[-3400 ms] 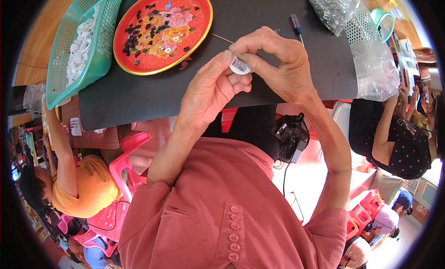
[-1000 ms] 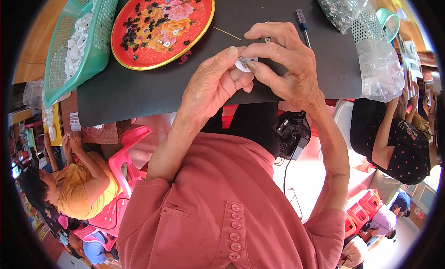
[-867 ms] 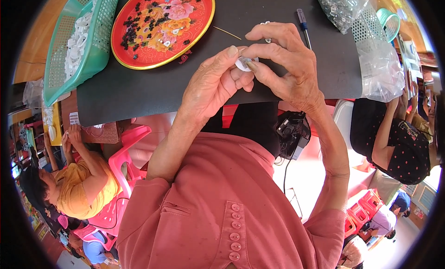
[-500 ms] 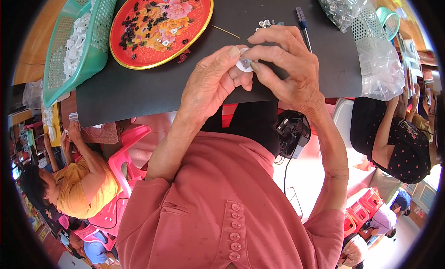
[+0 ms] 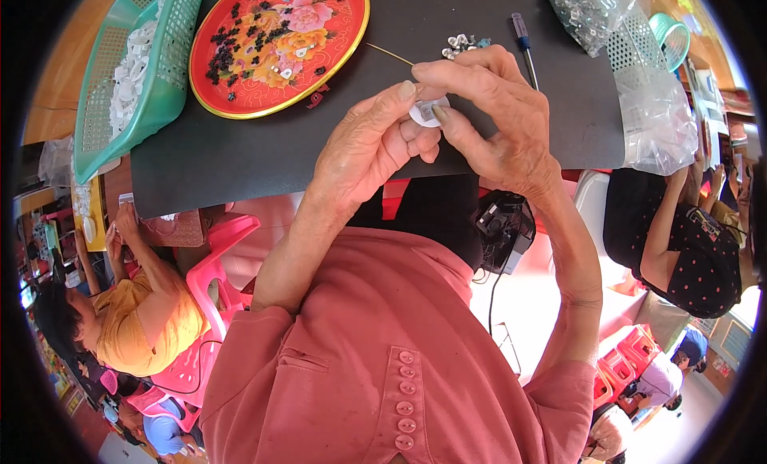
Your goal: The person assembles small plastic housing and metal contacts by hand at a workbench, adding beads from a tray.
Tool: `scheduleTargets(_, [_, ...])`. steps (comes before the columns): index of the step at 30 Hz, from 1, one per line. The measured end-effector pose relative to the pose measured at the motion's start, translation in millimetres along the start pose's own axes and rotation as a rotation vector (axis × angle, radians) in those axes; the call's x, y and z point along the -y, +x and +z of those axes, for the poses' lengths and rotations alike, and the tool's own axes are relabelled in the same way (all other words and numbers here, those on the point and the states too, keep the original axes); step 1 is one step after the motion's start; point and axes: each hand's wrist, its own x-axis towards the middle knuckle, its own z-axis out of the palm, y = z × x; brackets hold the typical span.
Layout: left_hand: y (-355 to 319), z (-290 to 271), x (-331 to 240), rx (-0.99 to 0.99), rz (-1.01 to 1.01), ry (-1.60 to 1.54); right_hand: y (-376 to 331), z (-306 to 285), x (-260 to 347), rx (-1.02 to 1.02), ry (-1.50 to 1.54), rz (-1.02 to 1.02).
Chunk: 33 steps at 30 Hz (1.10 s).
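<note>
The left hand's [image 5: 363, 144] fingers [image 5: 405, 91] pinch a small white disc [image 5: 429, 114] above the dark surface [image 5: 272, 160]. The right hand's [image 5: 503, 116] thumb touches it; whether those fingers grip anything, I cannot tell. Just beyond lie a thin stick [image 5: 389, 53] and small shiny pieces [image 5: 459, 45]. Farther out, a screwdriver [image 5: 522, 34] lies right; a red floral tray [image 5: 256, 103] and green basket [image 5: 165, 104] stand left.

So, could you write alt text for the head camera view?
A person's left grip holds a small round white piece above a dark table, the right grip touching it. At left are a green basket of white parts and a red flowered tray with black pieces; a screwdriver lies right.
</note>
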Motion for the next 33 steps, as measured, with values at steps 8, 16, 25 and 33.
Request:
scheduleTargets(8, [-2,0,4,-0.013,0.085,0.04,-7,5,6,-0.064,-0.114,-0.112])
scheduleTargets(16, [-3,7,4,-0.056,0.113,0.252,-11,-1,9,-0.043,-0.017,0.038])
scheduleTargets(25, [0,-3,6,-0.136,0.239,0.21,-17,18,14,-0.054,-0.394,-0.123])
scheduleTargets(33, [1,-7,0,-0.024,0.121,0.065,-18,18,11,-0.17,0.388,0.387])
